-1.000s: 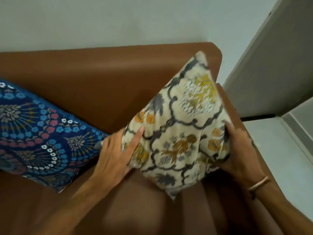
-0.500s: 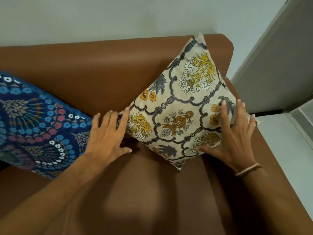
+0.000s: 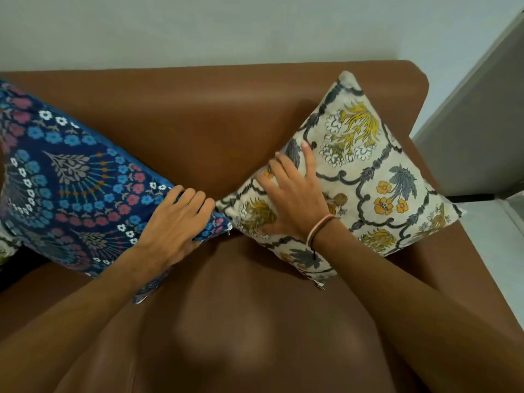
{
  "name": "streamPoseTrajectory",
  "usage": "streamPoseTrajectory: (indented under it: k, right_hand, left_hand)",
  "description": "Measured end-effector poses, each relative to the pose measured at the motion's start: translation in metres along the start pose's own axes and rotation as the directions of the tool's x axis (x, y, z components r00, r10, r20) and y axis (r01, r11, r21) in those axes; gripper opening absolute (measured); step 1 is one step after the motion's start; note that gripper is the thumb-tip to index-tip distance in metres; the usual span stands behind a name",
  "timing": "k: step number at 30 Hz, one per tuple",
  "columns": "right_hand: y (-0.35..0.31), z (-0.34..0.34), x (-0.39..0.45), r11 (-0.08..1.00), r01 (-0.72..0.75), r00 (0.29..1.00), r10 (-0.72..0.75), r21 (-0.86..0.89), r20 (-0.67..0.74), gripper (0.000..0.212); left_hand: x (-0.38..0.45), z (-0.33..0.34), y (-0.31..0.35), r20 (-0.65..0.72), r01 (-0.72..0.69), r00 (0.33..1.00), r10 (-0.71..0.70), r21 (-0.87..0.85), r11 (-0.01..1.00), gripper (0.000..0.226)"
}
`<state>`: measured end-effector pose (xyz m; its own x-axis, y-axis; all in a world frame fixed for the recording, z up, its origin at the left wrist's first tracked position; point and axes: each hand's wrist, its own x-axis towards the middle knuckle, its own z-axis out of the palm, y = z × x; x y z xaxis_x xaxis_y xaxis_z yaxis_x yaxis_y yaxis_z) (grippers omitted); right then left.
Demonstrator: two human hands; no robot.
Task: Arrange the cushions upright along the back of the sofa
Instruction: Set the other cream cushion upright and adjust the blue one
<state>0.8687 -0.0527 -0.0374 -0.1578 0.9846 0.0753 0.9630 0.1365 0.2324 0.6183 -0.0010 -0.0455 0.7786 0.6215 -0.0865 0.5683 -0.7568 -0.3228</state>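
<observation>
Cushions propped diamond-wise against sofa (image 3: 198,114) back.
Left hand (image 3: 173,225) fingers clench blue cushion (image 3: 71,180) corner to reposition; right hand (image 3: 295,205) released, steadying cream cushion (image 3: 377,180) at right corner.

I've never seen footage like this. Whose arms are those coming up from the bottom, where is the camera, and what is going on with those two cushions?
There is no machine here. The arms belong to a person wearing a wide-angle camera on the head, so you look forward and down just as they do, which bends the edges of the picture. Below is a brown sofa standing against a pale wall. Two cushions lean against its back. The left hand rests on the corner of the blue flowered cushion, its fingers curled over the edge. The right hand, with a thin band at the wrist, lies flat and open on the cream flowered cushion, pressing it rather than gripping it. That cushion sits in the sofa's right corner, standing on one point like a diamond. The two cushions almost meet between the hands.
</observation>
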Motion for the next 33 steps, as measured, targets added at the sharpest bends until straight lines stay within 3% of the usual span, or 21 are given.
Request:
streamPoseTrajectory:
  k: [6, 11, 15, 19, 23, 26, 30, 33]
  right_hand:
    - [-0.01, 0.005, -0.005, 1.0, 0.004, 1.0, -0.004, -0.002, -0.019, 0.115]
    - [-0.003, -0.001, -0.008, 1.0, -0.028, 1.0, 0.028, 0.0, 0.008, 0.118]
    - [-0.002, -0.004, -0.011, 0.999, -0.051, 0.998, 0.051, 0.01, 0.03, 0.119]
    - [-0.011, -0.009, -0.016, 0.996, -0.089, 0.995, 0.088, 0.017, 0.042, 0.122]
    - [-0.03, -0.016, -0.026, 0.992, -0.1, 0.994, 0.103, 0.075, -0.04, 0.126]
    - [-0.059, -0.023, -0.022, 0.99, -0.063, 0.992, 0.077, 0.128, -0.104, 0.128]
    - [-0.117, -0.038, 0.0, 0.971, -0.048, 0.993, 0.072, 0.235, -0.095, 0.13]
    - [-0.19, -0.053, 0.026, 0.948, 0.078, 0.97, -0.002, 0.307, -0.242, 0.115]
  left_hand:
    - [0.024, -0.007, -0.003, -0.021, -0.003, 1.0, 0.003, -0.008, 1.0, 0.071]
    - [0.046, 0.008, 0.011, 0.095, -0.032, 0.995, 0.028, 0.046, 0.998, 0.078]
    - [0.052, 0.004, 0.015, 0.082, -0.041, 0.996, 0.035, 0.064, 0.997, 0.085]
    - [0.01, -0.008, 0.026, -0.056, 0.002, 0.998, -0.004, -0.029, 1.0, 0.11]
    - [-0.086, 0.008, 0.016, -0.118, 0.055, 0.99, -0.072, -0.143, 0.988, 0.088]
    - [-0.168, 0.024, -0.022, -0.05, 0.225, 0.97, -0.239, -0.2, 0.954, 0.063]
    - [-0.23, 0.037, -0.104, 0.159, 0.538, 0.843, -0.514, -0.244, 0.807, 0.068]
    - [-0.255, 0.05, -0.175, 0.251, 0.618, 0.782, -0.57, -0.197, 0.761, 0.088]
